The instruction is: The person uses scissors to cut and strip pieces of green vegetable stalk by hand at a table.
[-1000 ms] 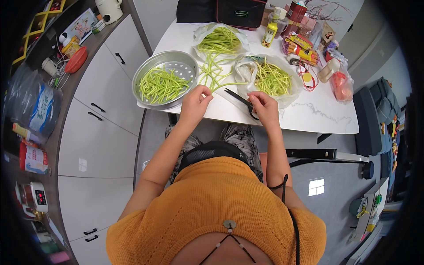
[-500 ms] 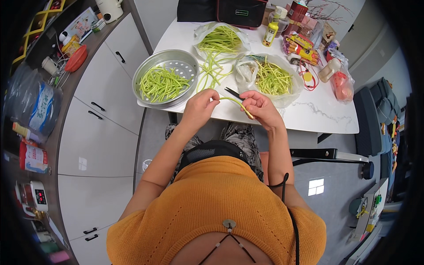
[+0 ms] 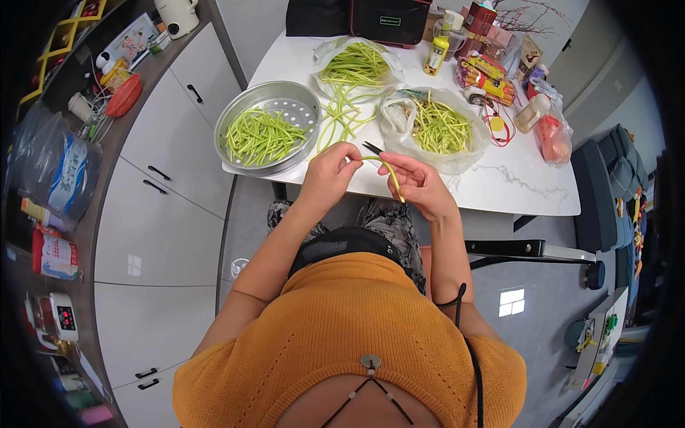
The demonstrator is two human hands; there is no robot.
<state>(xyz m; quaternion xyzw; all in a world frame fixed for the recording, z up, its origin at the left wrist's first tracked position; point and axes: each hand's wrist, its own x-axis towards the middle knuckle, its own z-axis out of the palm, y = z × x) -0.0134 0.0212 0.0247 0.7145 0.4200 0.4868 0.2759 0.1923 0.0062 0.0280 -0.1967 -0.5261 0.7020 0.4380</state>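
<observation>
Yellow-green stem (image 3: pixel 394 180) bends from the left hand (image 3: pixel 328 175) to the right hand (image 3: pixel 424 187).

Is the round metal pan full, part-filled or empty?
Part-filled: the pan holds a heap of green stems, but its holed floor shows bare at upper right.

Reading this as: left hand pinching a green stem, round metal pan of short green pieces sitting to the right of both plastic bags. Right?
One error: the round metal pan sits to the left of both plastic bags, per the head view. The rest stands: left hand pinching a green stem, short green pieces in the pan.
</observation>
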